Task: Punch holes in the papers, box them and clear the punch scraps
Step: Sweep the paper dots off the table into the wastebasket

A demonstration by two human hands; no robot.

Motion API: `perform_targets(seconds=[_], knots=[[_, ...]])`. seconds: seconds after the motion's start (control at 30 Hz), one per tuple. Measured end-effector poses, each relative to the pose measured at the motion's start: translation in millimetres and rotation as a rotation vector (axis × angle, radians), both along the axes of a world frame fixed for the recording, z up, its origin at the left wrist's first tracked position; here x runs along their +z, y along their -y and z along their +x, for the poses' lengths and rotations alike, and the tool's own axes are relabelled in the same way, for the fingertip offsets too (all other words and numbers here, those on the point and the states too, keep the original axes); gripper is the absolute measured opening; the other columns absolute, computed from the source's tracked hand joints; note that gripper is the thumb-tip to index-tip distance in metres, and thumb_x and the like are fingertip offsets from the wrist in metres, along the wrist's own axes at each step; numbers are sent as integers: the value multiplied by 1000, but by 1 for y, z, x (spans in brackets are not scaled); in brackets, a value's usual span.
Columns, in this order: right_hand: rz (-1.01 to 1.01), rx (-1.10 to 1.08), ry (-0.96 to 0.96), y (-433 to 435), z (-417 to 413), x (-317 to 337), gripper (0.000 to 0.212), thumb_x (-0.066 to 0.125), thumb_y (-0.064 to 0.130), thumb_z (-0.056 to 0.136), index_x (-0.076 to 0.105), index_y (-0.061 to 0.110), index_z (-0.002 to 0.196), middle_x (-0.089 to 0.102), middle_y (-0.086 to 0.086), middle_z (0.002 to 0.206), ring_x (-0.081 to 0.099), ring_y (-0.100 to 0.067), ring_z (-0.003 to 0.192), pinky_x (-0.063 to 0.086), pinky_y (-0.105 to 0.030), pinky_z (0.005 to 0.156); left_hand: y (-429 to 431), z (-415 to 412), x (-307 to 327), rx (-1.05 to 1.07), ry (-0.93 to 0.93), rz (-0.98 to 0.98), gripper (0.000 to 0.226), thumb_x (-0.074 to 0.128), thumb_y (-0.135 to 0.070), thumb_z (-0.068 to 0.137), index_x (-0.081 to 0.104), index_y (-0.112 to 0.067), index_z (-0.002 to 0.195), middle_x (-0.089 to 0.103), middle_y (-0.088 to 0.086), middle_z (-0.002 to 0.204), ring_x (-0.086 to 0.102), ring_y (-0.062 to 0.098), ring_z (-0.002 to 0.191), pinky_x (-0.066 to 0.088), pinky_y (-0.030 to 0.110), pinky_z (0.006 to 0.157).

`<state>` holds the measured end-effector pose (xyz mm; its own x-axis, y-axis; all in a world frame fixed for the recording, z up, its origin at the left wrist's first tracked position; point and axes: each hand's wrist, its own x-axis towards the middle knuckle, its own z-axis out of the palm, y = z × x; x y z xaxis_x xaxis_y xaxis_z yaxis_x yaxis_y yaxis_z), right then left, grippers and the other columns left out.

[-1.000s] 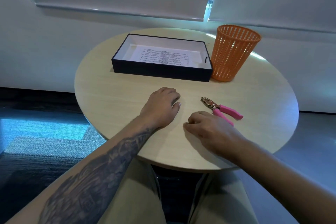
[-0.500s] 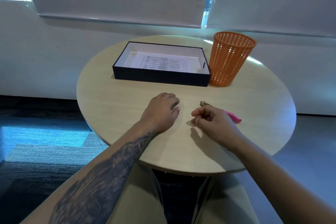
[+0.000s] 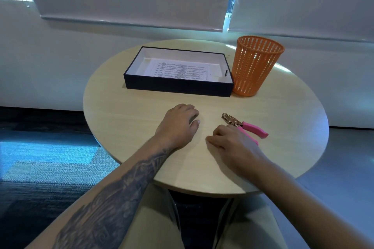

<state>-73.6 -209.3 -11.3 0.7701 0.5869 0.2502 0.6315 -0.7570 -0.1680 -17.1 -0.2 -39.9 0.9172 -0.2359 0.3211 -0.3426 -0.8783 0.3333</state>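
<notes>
A black box with a white inside stands at the back of the round table, and a printed paper lies flat in it. A hole punch with pink handles lies on the table at the front right. My left hand rests palm down and loosely cupped on the wood, holding nothing that I can see. My right hand sits just in front of the punch with its fingers curled and its fingertips on the table, partly covering the nearer pink handle. No punch scraps are visible.
An orange mesh basket stands upright against the box's right end. The pale wooden table ends just before my lap. Behind it are a white wall and lowered blinds, with blue-grey carpet to the left.
My right hand, lifted with pinched fingers half a second ago, has come back down onto the table near the punch. My left hand has stayed in place.
</notes>
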Motion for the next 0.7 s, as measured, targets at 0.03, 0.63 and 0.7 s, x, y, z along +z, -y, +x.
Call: perform_targets(seconds=[0.03, 0.63, 0.7], knots=[[-25, 6, 29, -1, -2, -1, 27, 52, 20, 103, 75, 24, 117, 67, 3, 108, 55, -17, 97, 46, -31, 77, 0, 0, 0, 0, 1, -3, 36, 52, -34, 98, 63, -17, 128, 59, -1, 138, 48, 20, 130, 38, 37, 109], [601, -324, -494, 8, 3, 13, 20, 68, 16, 95, 73, 30, 108, 70, 14, 104, 64, 3, 98, 46, -12, 85, 0, -2, 1, 0, 11, -8, 34, 54, -33, 96, 65, -16, 123, 61, 1, 136, 50, 21, 128, 39, 39, 108], [379, -212, -341, 5, 2, 10, 20, 66, 20, 95, 74, 27, 111, 68, 14, 106, 60, 0, 100, 43, -15, 85, 0, -1, 1, -3, 8, -8, 34, 54, -33, 96, 65, -16, 123, 61, 1, 135, 50, 22, 127, 40, 39, 108]])
